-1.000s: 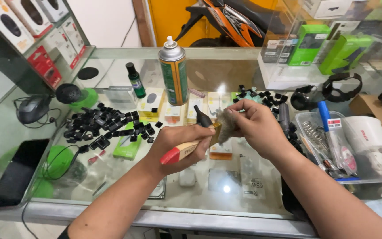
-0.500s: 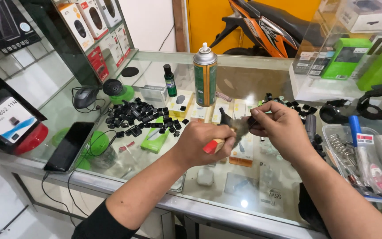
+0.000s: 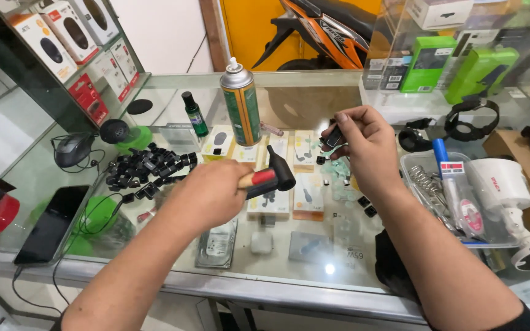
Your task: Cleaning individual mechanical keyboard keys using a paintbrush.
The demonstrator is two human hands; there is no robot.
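Note:
My left hand (image 3: 207, 197) grips a small tool (image 3: 272, 174) with a red and wooden handle and a black head, held over the glass counter (image 3: 289, 270). To the right and slightly higher, my right hand (image 3: 363, 144) pinches a small black piece (image 3: 333, 137) between thumb and fingers. The tool's head and the piece are apart. A pile of several similar black pieces (image 3: 147, 169) lies on the glass to the left of my left hand. A few more black pieces (image 3: 367, 206) lie under my right wrist.
A tall green spray can (image 3: 240, 105) and a small dark green bottle (image 3: 194, 114) stand behind my hands. At right sit a clear tray of tools (image 3: 441, 195) and a white camera (image 3: 501, 187). A mouse (image 3: 72, 149), a phone (image 3: 50, 224) and boxed goods lie at left.
My hands have come apart: the right hand lifted the small black piece up and right, away from the tool. The left hand lowered the tool. The view shifted right.

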